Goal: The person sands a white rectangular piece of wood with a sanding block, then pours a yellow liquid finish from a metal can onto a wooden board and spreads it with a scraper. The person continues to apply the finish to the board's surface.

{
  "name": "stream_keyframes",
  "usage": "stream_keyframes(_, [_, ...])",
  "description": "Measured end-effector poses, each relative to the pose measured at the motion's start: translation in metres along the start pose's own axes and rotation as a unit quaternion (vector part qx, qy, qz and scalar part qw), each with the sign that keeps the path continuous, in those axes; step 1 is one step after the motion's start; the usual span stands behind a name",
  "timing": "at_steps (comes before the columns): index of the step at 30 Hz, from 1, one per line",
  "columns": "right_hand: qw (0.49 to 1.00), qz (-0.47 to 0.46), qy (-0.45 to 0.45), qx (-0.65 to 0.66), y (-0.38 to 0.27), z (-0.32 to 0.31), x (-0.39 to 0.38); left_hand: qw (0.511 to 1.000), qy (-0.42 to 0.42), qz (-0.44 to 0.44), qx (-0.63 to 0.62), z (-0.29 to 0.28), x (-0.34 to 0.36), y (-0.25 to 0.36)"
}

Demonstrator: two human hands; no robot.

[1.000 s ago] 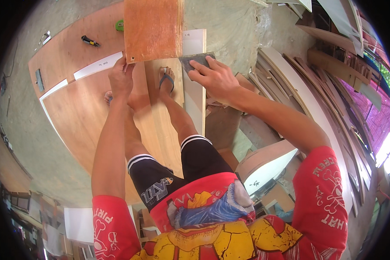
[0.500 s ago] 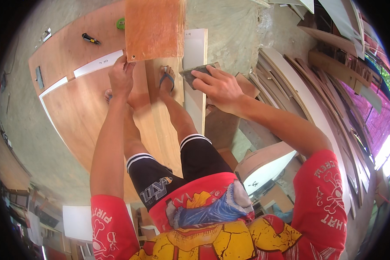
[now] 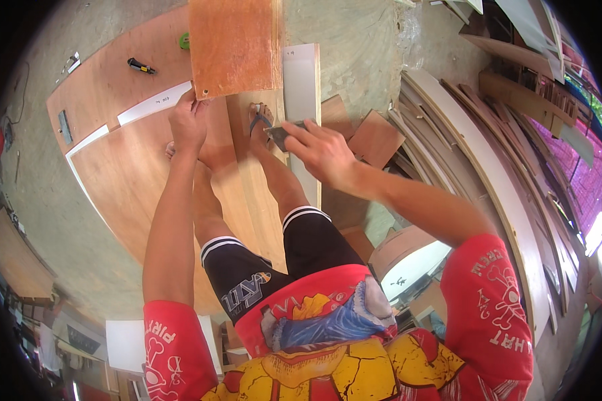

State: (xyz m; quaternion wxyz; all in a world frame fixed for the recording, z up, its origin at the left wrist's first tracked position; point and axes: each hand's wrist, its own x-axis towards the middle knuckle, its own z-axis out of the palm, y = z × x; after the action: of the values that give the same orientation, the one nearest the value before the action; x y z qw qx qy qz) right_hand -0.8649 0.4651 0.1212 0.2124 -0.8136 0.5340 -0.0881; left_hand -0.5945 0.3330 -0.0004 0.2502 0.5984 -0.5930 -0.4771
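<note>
My left hand (image 3: 188, 125) pinches the near left corner of a reddish-brown wooden panel (image 3: 235, 47), which has a small round hole by that corner. The panel is held up in front of me, and its far end runs out of the picture. In my right hand (image 3: 322, 155) is a dark grey, flat sanding block (image 3: 279, 136), tilted and partly hidden by the fingers. The block is apart from the panel, a little to the right and nearer to me than its near edge.
Large plywood sheets (image 3: 127, 180) lie under and around my feet. On them are a utility knife (image 3: 141, 66), a green tape measure (image 3: 184, 41) and a grey strip (image 3: 65, 127). A white-faced board (image 3: 301, 83) stands right of the panel. Long boards (image 3: 475, 160) are stacked at right.
My right hand has moved left and nearer to me with the sanding block, which has tilted. The left hand and the panel have hardly moved.
</note>
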Motion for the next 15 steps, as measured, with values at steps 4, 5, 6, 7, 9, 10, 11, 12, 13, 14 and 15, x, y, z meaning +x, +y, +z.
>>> stream_keyframes(4, [0.99,0.113,0.024,0.079,-0.017,-0.019,-0.01,0.999,0.02,0.026,-0.035,0.001,-0.001,-0.006])
stream_keyframes(5, [0.986,0.134,0.057,0.076,-0.017,-0.022,-0.004,0.998,0.022,0.036,-0.044,0.001,0.0,-0.01])
stream_keyframes(6, [0.98,0.161,0.089,0.08,-0.016,-0.025,0.002,0.999,0.019,0.023,-0.044,0.003,-0.001,-0.013])
stream_keyframes(7, [0.971,0.187,0.121,0.084,-0.015,-0.032,0.014,0.999,0.016,0.009,-0.044,0.005,-0.001,-0.019])
stream_keyframes(9, [0.947,0.209,0.219,0.105,-0.004,-0.04,0.036,1.0,0.007,-0.004,-0.028,0.006,0.0,-0.02])
stream_keyframes(10, [0.935,0.216,0.265,0.094,-0.001,-0.049,0.053,1.0,0.006,-0.005,-0.009,0.004,-0.001,-0.019])
stream_keyframes(11, [0.92,0.224,0.31,0.081,-0.002,-0.064,0.072,1.0,0.004,-0.006,0.008,0.004,-0.002,-0.016])
stream_keyframes(12, [0.905,0.22,0.359,0.059,-0.005,-0.083,0.092,1.0,0.011,0.0,-0.001,0.003,-0.002,-0.012])
stream_keyframes(13, [0.881,0.282,0.369,0.089,-0.01,-0.1,0.108,1.0,0.015,0.006,-0.011,0.004,-0.002,-0.008])
stream_keyframes(14, [0.859,0.249,0.427,0.133,-0.005,-0.104,0.124,1.0,0.02,0.013,-0.019,0.003,-0.002,-0.005])
stream_keyframes(15, [0.874,0.179,0.441,0.103,0.006,-0.104,0.139,0.999,0.02,0.012,-0.024,0.005,-0.003,-0.007])
